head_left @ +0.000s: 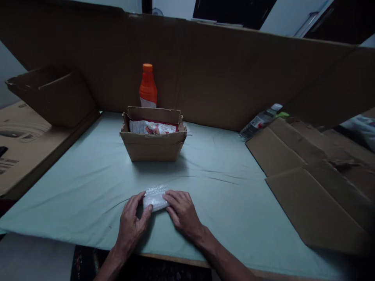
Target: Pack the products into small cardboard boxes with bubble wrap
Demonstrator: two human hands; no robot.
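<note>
A small bundle of clear bubble wrap (154,197) lies on the pale green cloth (88,187) near the table's front edge. My left hand (131,223) curls around its left end, thumb against the wrap. My right hand (183,212) presses on its right end with fingers bent over it. Whatever is inside the wrap is hidden. Further back stands a small open cardboard box (152,144) holding a red and white packet (152,127).
An orange bottle (148,86) stands behind the box against a tall cardboard wall (234,74). Flattened cardboard sheets (310,175) cover the right side. A clear plastic bottle (260,120) lies at the back right. Another cardboard box (49,93) sits at the left.
</note>
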